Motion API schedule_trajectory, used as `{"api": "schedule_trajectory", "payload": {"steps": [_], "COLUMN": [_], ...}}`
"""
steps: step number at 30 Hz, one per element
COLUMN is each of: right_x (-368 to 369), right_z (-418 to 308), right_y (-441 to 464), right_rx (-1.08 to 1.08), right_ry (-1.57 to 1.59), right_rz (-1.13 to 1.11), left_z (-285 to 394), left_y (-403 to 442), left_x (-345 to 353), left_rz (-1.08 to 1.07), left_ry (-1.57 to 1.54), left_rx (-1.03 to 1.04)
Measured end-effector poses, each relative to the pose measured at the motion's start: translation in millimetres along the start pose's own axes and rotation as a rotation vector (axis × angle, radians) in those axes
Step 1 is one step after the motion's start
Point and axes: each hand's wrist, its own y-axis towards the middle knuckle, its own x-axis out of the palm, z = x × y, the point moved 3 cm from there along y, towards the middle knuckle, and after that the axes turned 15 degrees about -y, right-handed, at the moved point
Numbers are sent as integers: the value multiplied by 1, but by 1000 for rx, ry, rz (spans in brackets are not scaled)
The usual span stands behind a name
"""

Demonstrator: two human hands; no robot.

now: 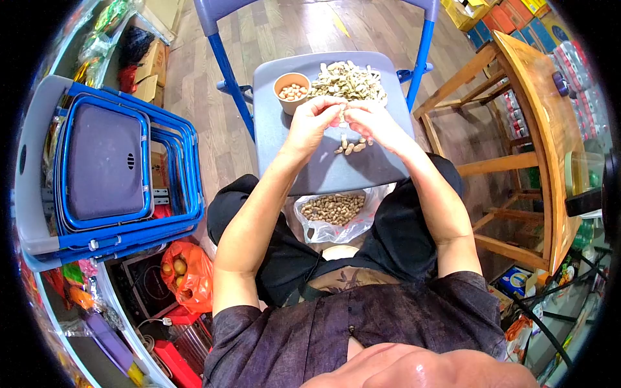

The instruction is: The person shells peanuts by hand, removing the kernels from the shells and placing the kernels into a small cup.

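Note:
Over the grey seat of a folding chair point(275, 145), my two hands meet fingertip to fingertip. My left hand point(312, 123) and my right hand point(375, 123) are both closed in a pinch on a peanut point(342, 116), mostly covered by the fingers. Just below them, several unshelled peanuts point(352, 147) lie loose on the seat. Behind my left hand stands an orange-brown cup point(288, 105) holding shelled peanuts point(293, 92). A heap of peanut shells point(346, 83) spreads over the back of the seat, beyond my right hand.
Between my legs, a clear plastic bag point(317, 231) holds many unshelled peanuts point(333, 208). Folded blue-framed chairs point(107, 161) lean at left, above an orange-red bag point(194, 278). To the right stands a wooden table point(537, 129). Boxes point(517, 22) are stacked at the far right.

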Motion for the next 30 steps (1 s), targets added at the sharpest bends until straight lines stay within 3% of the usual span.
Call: {"api": "schedule_trajectory", "payload": {"steps": [11,13,17,22,28,30], "right_x": [-2,-6,-13,-19,-26,-31], "right_z": [-8,-8,-10,-1,5,13], "right_y": [-3,-4,-7,-5,-6,-2], "right_rx": [11,0,35,111,74,32], "right_ry": [65,66,36,32,94,-394], "right_rz": [60,58,-2,-32,-152,88], "left_z": [-7,-10,-16,-21,-10,-7], "left_y": [3,2,6,4,14,15], "left_x": [0,2,2,9,-5,-3], "left_rz": [23,19,-65,72,93,89], "left_ry": [-167,-367,-493,-500,-592,-566], "left_rx": [-81,-153,-209,-214,-172,-167]}}
